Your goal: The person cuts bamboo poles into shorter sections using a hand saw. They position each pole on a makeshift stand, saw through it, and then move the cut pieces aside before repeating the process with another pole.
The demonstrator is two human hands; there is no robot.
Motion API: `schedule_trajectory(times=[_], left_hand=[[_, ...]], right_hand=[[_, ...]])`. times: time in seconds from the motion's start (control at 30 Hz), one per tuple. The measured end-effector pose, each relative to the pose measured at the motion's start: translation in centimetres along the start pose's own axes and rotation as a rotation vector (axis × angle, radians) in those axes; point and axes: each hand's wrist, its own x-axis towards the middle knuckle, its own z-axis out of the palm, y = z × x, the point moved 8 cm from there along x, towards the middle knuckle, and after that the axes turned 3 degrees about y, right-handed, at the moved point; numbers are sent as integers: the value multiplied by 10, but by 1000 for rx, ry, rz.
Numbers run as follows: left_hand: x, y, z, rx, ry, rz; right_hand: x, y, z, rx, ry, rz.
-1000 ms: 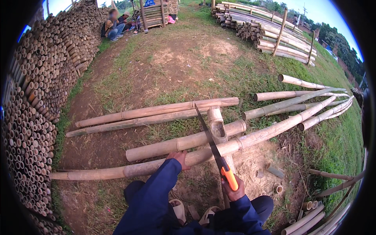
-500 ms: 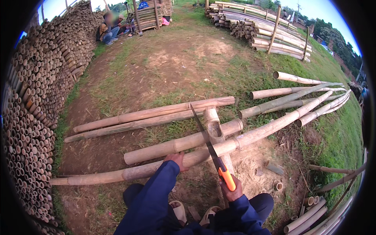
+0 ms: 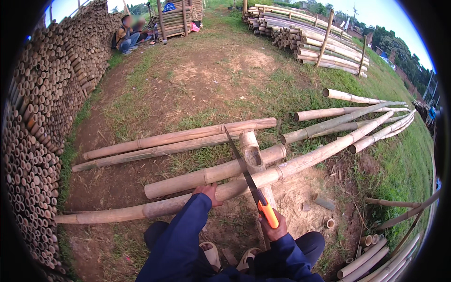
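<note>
Sandals: light-coloured pair (image 3: pixel 211 255) on the ground, nearest the viewer.
Right hand (image 3: pixel 274 226): grip closed round the orange handle (image 3: pixel 268 214) of a saw (image 3: pixel 250 181).
Left hand (image 3: pixel 206 193): grip curled over the long bamboo pole (image 3: pixel 232 188), left of the blade.
Long pole: crosses in front of the knees, over a notched bamboo support (image 3: pixel 253 157).
Blade: dark, slants across the long pole, tip pointing away; depth of any cut cannot be told.
Sawdust (image 3: pixel 300 188): pale, right of the support.
Thick pole (image 3: pixel 206 176): just beyond the long pole.
Two slimmer poles: side by side, farther (image 3: pixel 178 135).
Stacked poles (image 3: pixel 329 51): far right, between upright stakes.
Seated people (image 3: pixel 126 37): far left.
</note>
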Motion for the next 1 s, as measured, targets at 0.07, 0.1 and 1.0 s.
schedule_trajectory(times=[0.07,0.1,1.0], left_hand=[[1,0,1,16,-6,0],[1,-1,2,15,-4,-4],[-1,-1,-1,3,8,-10]], right_hand=[[0,1,0,2,3,-7],[0,0,1,15,6,-15],[0,6,2,-26,15,8]])
